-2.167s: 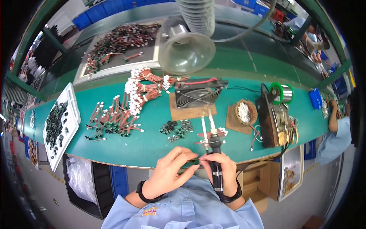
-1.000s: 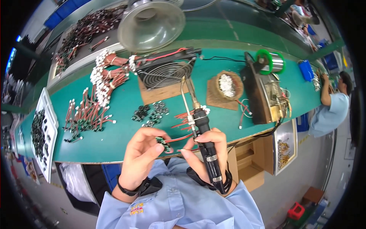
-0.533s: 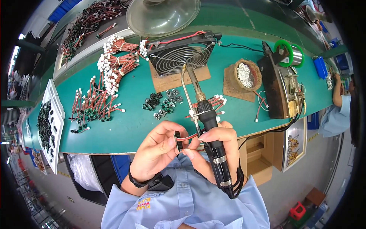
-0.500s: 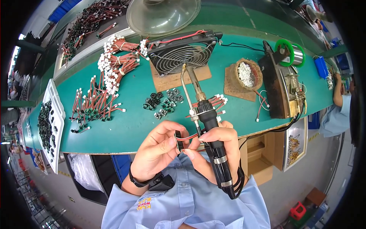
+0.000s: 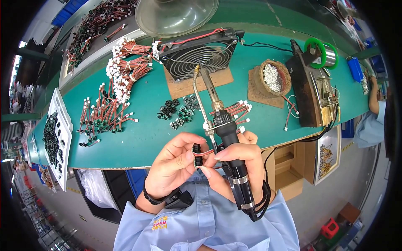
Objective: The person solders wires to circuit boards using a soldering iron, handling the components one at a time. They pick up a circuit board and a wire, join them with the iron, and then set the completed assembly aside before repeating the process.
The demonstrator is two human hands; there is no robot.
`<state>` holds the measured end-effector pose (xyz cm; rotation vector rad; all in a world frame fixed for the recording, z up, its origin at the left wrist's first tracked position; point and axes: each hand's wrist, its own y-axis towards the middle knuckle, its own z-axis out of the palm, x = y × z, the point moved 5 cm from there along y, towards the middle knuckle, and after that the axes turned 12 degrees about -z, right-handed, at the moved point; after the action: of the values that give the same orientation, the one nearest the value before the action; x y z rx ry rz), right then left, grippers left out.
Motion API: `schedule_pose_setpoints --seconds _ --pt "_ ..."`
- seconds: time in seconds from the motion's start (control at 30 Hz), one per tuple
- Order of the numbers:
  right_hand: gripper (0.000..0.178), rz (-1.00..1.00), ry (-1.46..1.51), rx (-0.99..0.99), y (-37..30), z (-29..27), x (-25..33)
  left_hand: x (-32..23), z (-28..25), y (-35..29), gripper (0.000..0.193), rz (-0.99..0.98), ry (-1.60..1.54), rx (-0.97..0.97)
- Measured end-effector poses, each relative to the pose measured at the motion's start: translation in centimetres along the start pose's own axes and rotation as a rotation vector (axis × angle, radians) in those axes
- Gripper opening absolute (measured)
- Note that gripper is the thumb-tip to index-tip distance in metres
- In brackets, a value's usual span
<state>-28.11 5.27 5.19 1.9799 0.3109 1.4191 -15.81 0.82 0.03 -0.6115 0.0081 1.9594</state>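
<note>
Between the thumb and fingers of my left hand point(image 5: 169, 167) is a small black component point(image 5: 197, 149), pinched upright. My right hand point(image 5: 245, 157) is wrapped round a black soldering iron point(image 5: 227, 131) with a thin metal feed tube point(image 5: 198, 94) along its side. The iron points up and away, its tip in front of the fan grille. Red and dark wires point(image 5: 205, 153) run from the component toward my right fingertips, which come close to it. Whether those fingers grip the wires is partly hidden. Several loose black components point(image 5: 178, 112) lie on the green mat beyond my hands.
A black fan point(image 5: 199, 56) stands at the back. Bundled wires with white plugs point(image 5: 127, 69) and loose wired parts point(image 5: 102, 115) lie to the left, beside a white tray point(image 5: 63, 163). On the right are a round bowl point(image 5: 284, 85), a soldering station point(image 5: 307, 100) and a green solder spool point(image 5: 312, 50).
The soldering iron's tip has shifted slightly left. My right fingertips and the wires have moved a little against the black component, which shows more plainly now. My view has shifted slightly.
</note>
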Motion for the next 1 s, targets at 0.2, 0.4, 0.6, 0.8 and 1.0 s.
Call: schedule_pose_setpoints --seconds 0.2,0.4,0.6,0.8,1.0 --pt "0.043 -0.022 -0.008 -0.007 0.04 -0.07 0.00 -0.02 0.09 0.12 0.025 -0.003 -0.015 0.032" --pt "0.042 -0.006 0.001 -0.009 0.06 -0.17 0.00 0.00 0.09 0.03 0.025 -0.013 -0.022 0.013" --pt "0.042 -0.007 0.004 -0.006 0.07 -0.14 0.01 0.00 0.13 -0.01 0.025 -0.008 -0.015 0.015" --pt "0.043 -0.008 0.007 -0.012 0.00 -0.22 -0.17 0.04 0.06 0.02 0.025 0.009 0.007 0.005" --pt "0.043 0.017 0.010 0.008 -0.01 -0.37 -0.18 -0.04 0.00 -0.10 0.025 0.032 0.032 -0.007"
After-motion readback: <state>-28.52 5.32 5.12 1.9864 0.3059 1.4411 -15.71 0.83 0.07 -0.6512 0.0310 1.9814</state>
